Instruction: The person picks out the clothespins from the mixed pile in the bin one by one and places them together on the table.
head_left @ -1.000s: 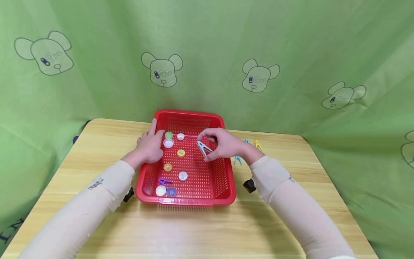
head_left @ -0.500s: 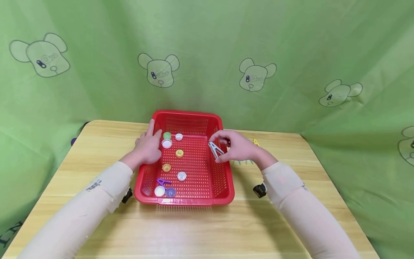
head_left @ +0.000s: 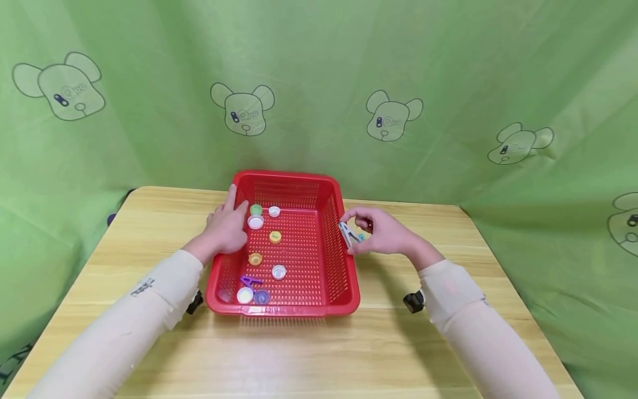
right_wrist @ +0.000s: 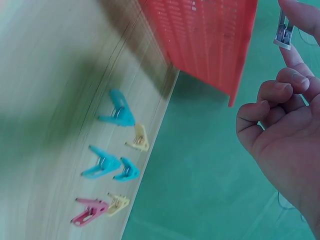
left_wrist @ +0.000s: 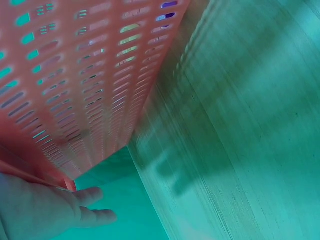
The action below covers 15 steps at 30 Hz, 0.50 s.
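Note:
My left hand (head_left: 225, 230) rests on the left rim of a red perforated basket (head_left: 285, 309), fingers straight, index along the rim. In the left wrist view, two straight fingertips (left_wrist: 106, 217) extend past the rim. My right hand (head_left: 382, 234) pinches a grey clothespin (head_left: 345, 233) between thumb and index finger, above the basket's right rim. The clothespin's spring end (right_wrist: 284, 36) shows in the right wrist view, where the other fingers curl loosely. Inside the basket lie a purple clothespin (head_left: 251, 281) and several bottle caps, among them a yellow cap (head_left: 275, 237) and a green cap (head_left: 256, 210).
Several clothespins lie on the wooden table (head_left: 299, 360) right of the basket: blue clothespins (right_wrist: 102, 164), yellow clothespins (right_wrist: 118, 203) and a pink clothespin (right_wrist: 89, 211). In the head view my right hand mostly hides them. A green curtain (head_left: 319, 66) hangs behind the table.
My right hand has carried the grey clothespin rightward, from over the inside of the basket to its right rim. The left hand has kept its place on the left rim.

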{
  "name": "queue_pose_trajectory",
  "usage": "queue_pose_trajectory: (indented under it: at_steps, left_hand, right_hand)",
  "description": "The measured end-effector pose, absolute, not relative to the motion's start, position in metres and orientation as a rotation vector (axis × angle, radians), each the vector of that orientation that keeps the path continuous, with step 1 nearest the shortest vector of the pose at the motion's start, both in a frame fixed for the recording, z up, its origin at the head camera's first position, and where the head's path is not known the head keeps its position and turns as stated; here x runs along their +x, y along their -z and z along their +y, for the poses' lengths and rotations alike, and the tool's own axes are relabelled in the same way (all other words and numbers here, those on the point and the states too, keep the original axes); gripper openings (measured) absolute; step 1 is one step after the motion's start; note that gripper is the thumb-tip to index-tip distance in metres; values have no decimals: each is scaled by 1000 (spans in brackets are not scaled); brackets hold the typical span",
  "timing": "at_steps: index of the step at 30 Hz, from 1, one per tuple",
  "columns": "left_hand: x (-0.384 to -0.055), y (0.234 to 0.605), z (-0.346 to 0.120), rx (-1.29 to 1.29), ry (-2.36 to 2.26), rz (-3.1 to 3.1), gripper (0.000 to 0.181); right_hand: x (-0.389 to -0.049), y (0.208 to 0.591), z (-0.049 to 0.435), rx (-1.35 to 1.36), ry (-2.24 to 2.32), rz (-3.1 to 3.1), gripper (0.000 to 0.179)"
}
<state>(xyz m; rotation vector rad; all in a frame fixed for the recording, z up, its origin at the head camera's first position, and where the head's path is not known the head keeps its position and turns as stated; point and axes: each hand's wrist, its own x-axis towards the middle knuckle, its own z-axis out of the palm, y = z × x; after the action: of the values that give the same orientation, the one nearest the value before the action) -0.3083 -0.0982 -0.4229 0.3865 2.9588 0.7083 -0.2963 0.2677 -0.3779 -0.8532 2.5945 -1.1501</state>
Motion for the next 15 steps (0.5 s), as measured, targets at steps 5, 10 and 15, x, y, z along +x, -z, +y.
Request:
queue_pose_trajectory:
  at_steps: [5, 10, 15]
  left_hand:
    - [-309, 423, -98, 396, -690, 2968, 78]
    - [-308, 424, -98, 396, -698, 2967, 78]
    - [-308, 425, -98, 400, -684, 2971, 78]
  right_hand:
    - [-296, 383, 283, -836, 1138, 2622, 56]
    - [-292, 388, 296, -819, 1144, 2633, 54]
    - [-287, 396, 306, -763, 1146, 2647, 55]
